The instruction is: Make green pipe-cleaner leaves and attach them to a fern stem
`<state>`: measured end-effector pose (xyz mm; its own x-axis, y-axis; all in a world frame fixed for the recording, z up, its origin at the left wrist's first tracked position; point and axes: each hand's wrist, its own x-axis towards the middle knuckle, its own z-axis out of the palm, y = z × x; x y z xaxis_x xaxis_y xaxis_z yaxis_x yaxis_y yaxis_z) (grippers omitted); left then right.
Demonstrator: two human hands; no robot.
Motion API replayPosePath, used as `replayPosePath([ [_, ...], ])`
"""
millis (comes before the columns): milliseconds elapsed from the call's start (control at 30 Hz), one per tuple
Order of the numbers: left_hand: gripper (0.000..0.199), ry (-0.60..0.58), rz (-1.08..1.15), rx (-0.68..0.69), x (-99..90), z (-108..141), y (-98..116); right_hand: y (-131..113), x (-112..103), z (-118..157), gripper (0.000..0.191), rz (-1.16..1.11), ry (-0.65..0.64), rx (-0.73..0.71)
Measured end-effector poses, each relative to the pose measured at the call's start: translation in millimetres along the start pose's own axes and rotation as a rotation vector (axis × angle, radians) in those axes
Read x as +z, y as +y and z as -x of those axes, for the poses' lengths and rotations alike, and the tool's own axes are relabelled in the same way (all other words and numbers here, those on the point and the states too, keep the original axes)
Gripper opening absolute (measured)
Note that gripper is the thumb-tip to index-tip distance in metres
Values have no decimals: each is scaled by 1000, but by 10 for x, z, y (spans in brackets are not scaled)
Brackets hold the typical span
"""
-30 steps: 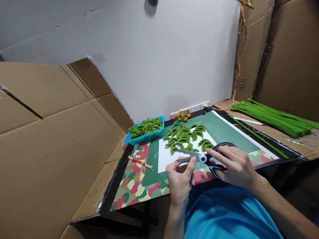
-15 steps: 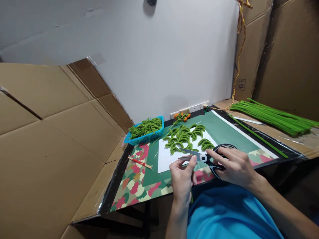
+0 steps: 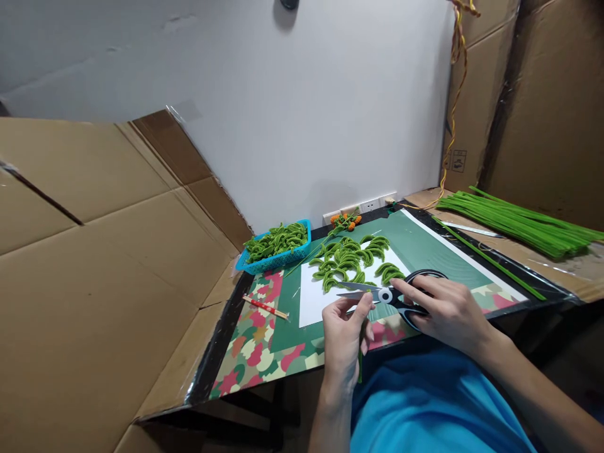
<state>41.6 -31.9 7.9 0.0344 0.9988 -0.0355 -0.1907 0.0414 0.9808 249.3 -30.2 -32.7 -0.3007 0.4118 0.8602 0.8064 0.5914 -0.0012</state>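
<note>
Two cardboard panels flank the patterned mat and fuzzy green crescents. Right hand, curled, grips scissors; left hand pinches a thin stem.

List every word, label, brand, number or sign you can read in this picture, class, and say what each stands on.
Readable words or numbers: none.
Printed mark on the cardboard at right: too small and blurred to read.
Pale marks on the red band: too small to tell if they are letters.
Scissors: no lettering can be made out.
</note>
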Motion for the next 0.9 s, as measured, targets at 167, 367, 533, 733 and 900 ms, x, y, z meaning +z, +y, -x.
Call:
replayPosePath([
  [167, 44, -100, -100, 7, -80, -47, 5, 45, -30, -35, 40, 21, -18, 25],
  [367, 48, -118, -324, 144, -143, -70, 100, 130, -72, -44, 43, 48, -64, -8],
  [533, 42, -1, -575, 330, -209, -31, 152, 221, -136, 3, 44, 66, -90, 29],
  [733, 36, 106, -767, 418, -418, -99, 261, 421, -196, 29, 50, 165, -220, 260],
  [900, 30, 269, -1087, 428, -763, -226, 349, 676, -188, 23, 45, 230, -399, 562],
])
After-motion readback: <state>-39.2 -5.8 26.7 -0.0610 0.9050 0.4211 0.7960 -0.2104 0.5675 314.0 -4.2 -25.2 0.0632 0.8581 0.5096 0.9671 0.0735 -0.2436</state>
